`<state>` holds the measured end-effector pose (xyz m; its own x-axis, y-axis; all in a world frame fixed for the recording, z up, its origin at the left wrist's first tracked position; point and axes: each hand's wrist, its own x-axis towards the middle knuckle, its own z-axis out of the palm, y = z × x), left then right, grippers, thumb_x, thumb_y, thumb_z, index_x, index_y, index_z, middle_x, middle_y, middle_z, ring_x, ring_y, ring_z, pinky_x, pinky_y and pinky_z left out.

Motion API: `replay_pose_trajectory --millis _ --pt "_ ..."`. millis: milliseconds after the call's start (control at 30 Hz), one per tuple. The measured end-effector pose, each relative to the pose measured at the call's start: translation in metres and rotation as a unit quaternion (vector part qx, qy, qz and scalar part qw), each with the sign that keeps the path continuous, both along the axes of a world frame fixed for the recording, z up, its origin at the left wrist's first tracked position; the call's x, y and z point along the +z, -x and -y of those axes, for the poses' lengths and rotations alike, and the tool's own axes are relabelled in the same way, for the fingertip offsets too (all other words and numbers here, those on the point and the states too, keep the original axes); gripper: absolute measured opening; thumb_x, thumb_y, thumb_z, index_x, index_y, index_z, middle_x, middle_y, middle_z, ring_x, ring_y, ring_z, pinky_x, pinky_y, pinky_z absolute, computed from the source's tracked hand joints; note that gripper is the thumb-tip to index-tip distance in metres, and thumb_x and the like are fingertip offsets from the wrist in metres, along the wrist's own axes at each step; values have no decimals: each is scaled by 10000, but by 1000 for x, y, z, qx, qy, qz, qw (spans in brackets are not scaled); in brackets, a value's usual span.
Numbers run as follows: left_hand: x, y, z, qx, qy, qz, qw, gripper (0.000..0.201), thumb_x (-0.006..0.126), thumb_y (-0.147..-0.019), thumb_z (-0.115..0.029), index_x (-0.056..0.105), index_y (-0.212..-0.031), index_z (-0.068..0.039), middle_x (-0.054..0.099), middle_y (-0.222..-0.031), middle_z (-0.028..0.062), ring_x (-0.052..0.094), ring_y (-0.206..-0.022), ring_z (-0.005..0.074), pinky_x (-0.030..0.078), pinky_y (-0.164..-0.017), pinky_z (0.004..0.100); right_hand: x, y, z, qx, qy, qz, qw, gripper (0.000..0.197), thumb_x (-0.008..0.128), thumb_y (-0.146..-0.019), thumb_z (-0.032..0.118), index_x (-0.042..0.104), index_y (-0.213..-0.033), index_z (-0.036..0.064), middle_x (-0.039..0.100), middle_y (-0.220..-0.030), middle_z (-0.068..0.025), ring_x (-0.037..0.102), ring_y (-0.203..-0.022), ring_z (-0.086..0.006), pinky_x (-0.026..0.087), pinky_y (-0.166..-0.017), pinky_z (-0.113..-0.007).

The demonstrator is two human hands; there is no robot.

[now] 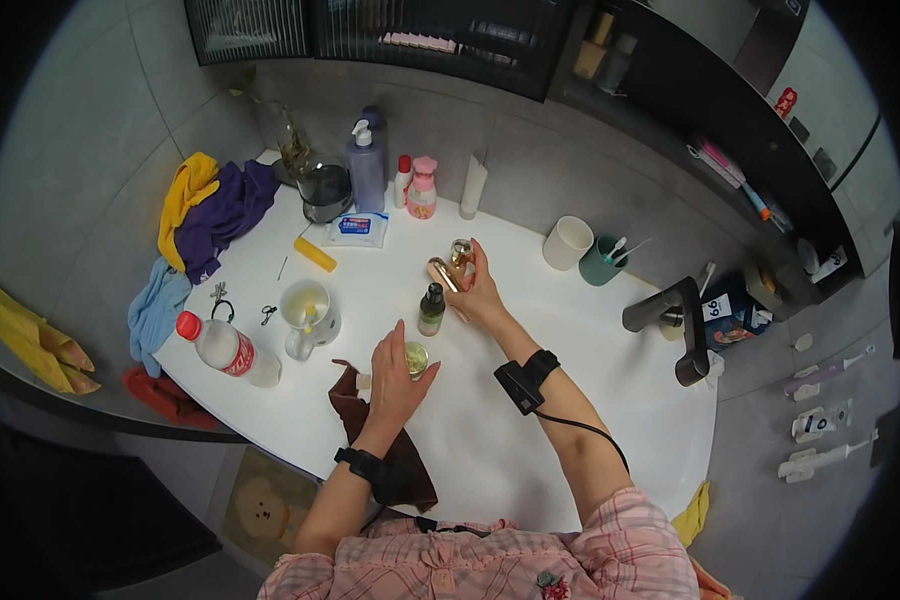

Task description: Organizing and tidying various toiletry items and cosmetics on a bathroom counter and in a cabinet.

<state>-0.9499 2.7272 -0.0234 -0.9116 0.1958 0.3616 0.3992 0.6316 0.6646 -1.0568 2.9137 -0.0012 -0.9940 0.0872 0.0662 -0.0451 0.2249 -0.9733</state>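
Note:
My left hand [398, 385] has its fingers stretched out and thumb spread, beside a small clear glass container [416, 357] with yellow-green contents; whether it touches the glass is unclear. My right hand [478, 295] is closed on a shiny gold tube-like object [444, 276]. A second, rounder gold piece [461, 251] lies against its fingers. Between the hands, a small dark green bottle with a black cap [431, 311] stands upright on the white counter [530, 390]. Under my left wrist is a brown cloth [406, 470], partly hidden by the arm.
Left of my hands are a white mug [310, 306], a red-capped plastic bottle [228, 350], a yellow tube [315, 253] and small scissors [268, 315]. Along the wall stand a purple pump bottle [366, 170], a white cup [567, 243] and a green cup [602, 263]. A dark faucet [682, 320] rises at right.

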Motion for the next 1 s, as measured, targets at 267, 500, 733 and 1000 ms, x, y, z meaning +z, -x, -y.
replay_pose_trajectory --millis 267,500,733,1000 --pt "3 1 -3 10 -24 7 1000 789 745 -735 -151 305 -1363 35 441 -1230 252 425 -1154 417 340 -1011 483 -48 -41 -15 -5 142 74 987 884 651 -718 3 191 -1472 37 371 -1387 -153 555 -1043 -197 496 -814 -289" --pt "8 -1 1 38 11 -25 999 631 736 -709 -72 409 -1244 3 475 -1145 204 459 -1088 370 340 -955 460 -17 -59 -6 -26 174 3 984 301 675 -815 25 554 -1090 16 433 -1106 -32 491 -971 -123 434 -885 -262" --pt "7 0 -2 37 -77 -21 996 702 678 -753 43 335 -1364 10 453 -1233 214 444 -1160 389 376 -994 440 -36 -49 -7 -6 136 -20 990 308 680 -796 -39 549 -1065 36 467 -986 -3 493 -954 -101 431 -904 -255" --pt "5 1 1 53 -94 4 994 716 635 -772 92 282 -1389 6 334 -1317 235 439 -1190 412 400 -1011 426 -33 -53 7 -72 -154 -119 978 449 742 -701 -17 542 -1102 -10 540 -1028 -123 582 -918 -251 484 -831 -328"
